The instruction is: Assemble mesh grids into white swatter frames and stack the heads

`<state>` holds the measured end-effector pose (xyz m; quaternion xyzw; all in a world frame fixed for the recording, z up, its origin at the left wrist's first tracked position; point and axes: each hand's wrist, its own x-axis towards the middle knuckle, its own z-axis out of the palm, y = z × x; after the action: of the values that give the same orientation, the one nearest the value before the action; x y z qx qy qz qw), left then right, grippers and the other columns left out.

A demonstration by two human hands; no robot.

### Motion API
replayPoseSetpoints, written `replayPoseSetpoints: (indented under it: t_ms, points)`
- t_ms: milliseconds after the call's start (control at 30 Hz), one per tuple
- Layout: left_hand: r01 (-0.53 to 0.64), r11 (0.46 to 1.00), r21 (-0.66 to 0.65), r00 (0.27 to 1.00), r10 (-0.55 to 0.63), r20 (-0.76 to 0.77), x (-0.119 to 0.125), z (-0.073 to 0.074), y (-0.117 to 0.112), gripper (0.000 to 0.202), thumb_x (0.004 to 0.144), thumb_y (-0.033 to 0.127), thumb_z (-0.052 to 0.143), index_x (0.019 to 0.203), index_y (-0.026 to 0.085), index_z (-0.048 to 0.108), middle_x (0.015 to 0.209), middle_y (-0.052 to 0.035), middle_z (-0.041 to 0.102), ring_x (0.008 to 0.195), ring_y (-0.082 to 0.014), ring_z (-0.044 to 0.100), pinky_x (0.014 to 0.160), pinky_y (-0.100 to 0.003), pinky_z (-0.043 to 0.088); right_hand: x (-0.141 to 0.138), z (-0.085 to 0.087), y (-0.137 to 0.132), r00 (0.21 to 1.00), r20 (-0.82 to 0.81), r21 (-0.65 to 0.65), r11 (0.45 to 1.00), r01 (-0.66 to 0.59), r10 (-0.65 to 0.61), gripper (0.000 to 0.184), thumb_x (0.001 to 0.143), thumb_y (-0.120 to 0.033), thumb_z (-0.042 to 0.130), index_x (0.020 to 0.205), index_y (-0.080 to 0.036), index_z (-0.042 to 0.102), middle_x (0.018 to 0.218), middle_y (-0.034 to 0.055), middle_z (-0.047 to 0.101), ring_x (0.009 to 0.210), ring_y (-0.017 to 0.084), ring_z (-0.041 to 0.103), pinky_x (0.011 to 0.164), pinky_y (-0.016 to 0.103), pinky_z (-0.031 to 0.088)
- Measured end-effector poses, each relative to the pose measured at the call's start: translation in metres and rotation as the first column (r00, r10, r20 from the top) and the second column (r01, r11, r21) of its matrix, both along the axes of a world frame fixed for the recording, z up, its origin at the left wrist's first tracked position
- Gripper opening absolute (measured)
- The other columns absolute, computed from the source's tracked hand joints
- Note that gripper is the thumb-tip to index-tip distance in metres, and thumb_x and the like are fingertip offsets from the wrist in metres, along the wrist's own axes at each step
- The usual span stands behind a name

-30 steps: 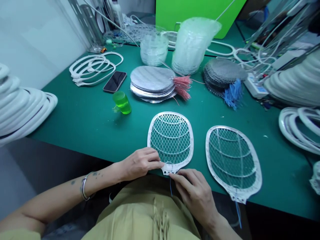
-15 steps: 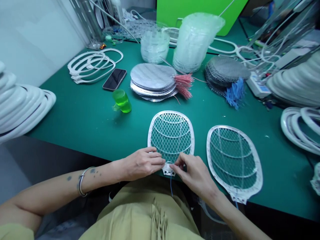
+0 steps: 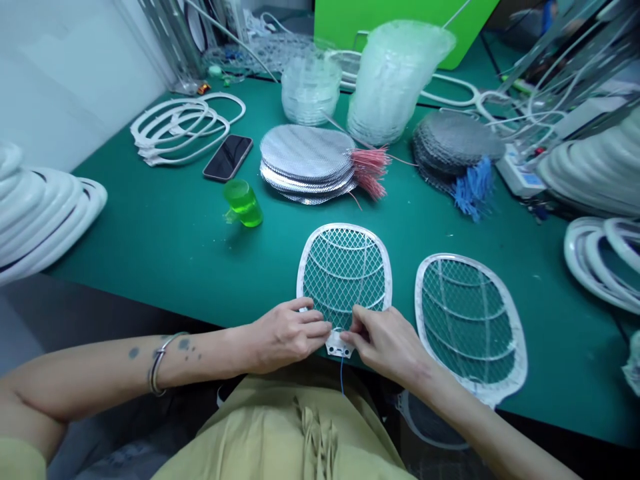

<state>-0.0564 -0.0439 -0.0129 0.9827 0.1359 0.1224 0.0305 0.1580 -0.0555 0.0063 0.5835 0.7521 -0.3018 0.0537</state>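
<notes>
- The white racket frame (image 3: pixel 345 228) lies flat at the near edge of the green table (image 3: pixel 165 240), filled with diamond wire mesh (image 3: pixel 345 270) (1 thin blue wire (image 3: pixel 342 377) hangs from its neck).
- The left hand (image 3: pixel 287 333) and right hand (image 3: pixel 387 343) both pinch that neck, fingers closed on it.

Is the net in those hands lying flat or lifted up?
Flat. The swatter net rests on the green table, its neck at the near edge, held by the left hand and right hand.
</notes>
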Motion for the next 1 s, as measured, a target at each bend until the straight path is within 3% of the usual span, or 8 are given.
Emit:
replayPoseSetpoints:
  t_ms: [233,333,400,467,533,667,867,1000]
  points:
    - [-0.067,0.998,-0.002,0.997,0.067,0.025,0.001,-0.005,-0.01,0.022,0.097,0.01,0.042,0.096,0.014,0.064,0.105,-0.0091,0.068,0.097,-0.02,0.062,0.088,-0.038,0.048,-0.002,-0.003,-0.002,0.997,0.05,0.082,0.995,-0.061,0.057,0.019,0.082,-0.024,0.065,0.068,-0.022,0.052,0.061,-0.0027,0.065,0.061,0.017,0.061,0.061,0.031,0.026]
    - [-0.08,0.982,-0.173,0.997,0.08,-0.004,-0.002,0.001,-0.006,0.021,0.092,0.008,0.046,0.102,0.016,0.062,0.11,-0.008,0.066,0.099,-0.02,0.061,0.089,-0.036,0.048,0.005,-0.011,-0.011,0.998,0.008,0.18,0.982,-0.062,0.062,0.018,0.083,-0.027,0.066,0.072,-0.023,0.052,0.066,-0.0033,0.066,0.065,0.018,0.062,0.064,0.032,0.031]
    - [-0.192,0.928,-0.318,0.979,0.205,0.009,-0.007,0.003,0.004,0.024,0.092,0.013,0.047,0.112,0.019,0.06,0.123,-0.0081,0.061,0.112,-0.0208,0.057,0.096,-0.036,0.046,0.013,-0.022,-0.017,1.0,-0.012,0.377,0.926,-0.005,0.011,0.021,0.084,-0.042,0.066,0.086,-0.024,0.058,0.084,0.0023,0.07,0.082,0.023,0.064,0.072,0.035,0.037]
    - [-0.358,0.856,-0.372,0.922,0.387,0.003,-0.013,0.001,0.018,0.039,0.095,0.03,0.049,0.132,0.019,0.049,0.142,-0.0111,0.047,0.132,-0.0257,0.043,0.108,-0.042,0.036,0.023,-0.036,-0.02,0.999,-0.001,0.574,0.818,0.039,-0.047,0.062,0.079,-0.065,0.06,0.12,-0.02,0.053,0.118,0.0145,0.064,0.113,0.033,0.056,0.088,0.044,0.039]
    - [-0.465,0.82,-0.335,0.877,0.478,-0.047,-0.016,-0.004,0.031,0.069,0.093,0.05,0.05,0.149,0.016,0.027,0.156,-0.0139,0.027,0.143,-0.0303,0.024,0.116,-0.048,0.024,0.031,-0.048,-0.019,0.998,0.047,0.65,0.76,0.004,-0.045,0.101,0.075,-0.079,0.049,0.147,-0.012,0.025,0.145,0.0226,0.042,0.135,0.037,0.034,0.101,0.051,0.034]
    - [-0.502,0.823,-0.267,0.865,0.482,-0.142,-0.016,-0.019,0.04,0.085,0.092,0.06,0.043,0.154,0.016,0.007,0.159,-0.0127,0.012,0.147,-0.0292,0.014,0.118,-0.047,0.015,0.04,-0.061,-0.011,0.986,0.162,0.627,0.768,-0.127,0.031,0.117,0.074,-0.083,0.041,0.152,-0.008,-0.003,0.154,0.0235,0.024,0.141,0.035,0.027,0.105,0.05,0.035]
    - [-0.506,0.813,-0.287,0.861,0.495,-0.115,-0.011,-0.019,0.034,0.08,0.092,0.058,0.045,0.153,0.016,0.016,0.158,-0.0134,0.016,0.145,-0.0311,0.018,0.115,-0.049,0.024,0.058,-0.069,-0.003,0.963,0.267,0.677,0.703,-0.217,0.04,0.112,0.074,-0.083,0.042,0.154,-0.012,0.008,0.148,0.0202,0.037,0.134,0.039,0.039,0.095,0.053,0.045]
    - [-0.589,0.73,-0.347,0.754,0.651,0.09,0.002,0.017,0.074,0.048,0.098,0.05,0.04,0.134,0.022,0.055,0.143,-0.0084,0.05,0.136,-0.0309,0.04,0.104,-0.051,0.04,0.067,-0.029,0.022,0.963,0.224,0.691,0.673,-0.265,0.149,0.086,0.075,-0.075,0.053,0.143,-0.022,0.045,0.132,0.0153,0.058,0.122,0.041,0.052,0.084,0.054,0.05]
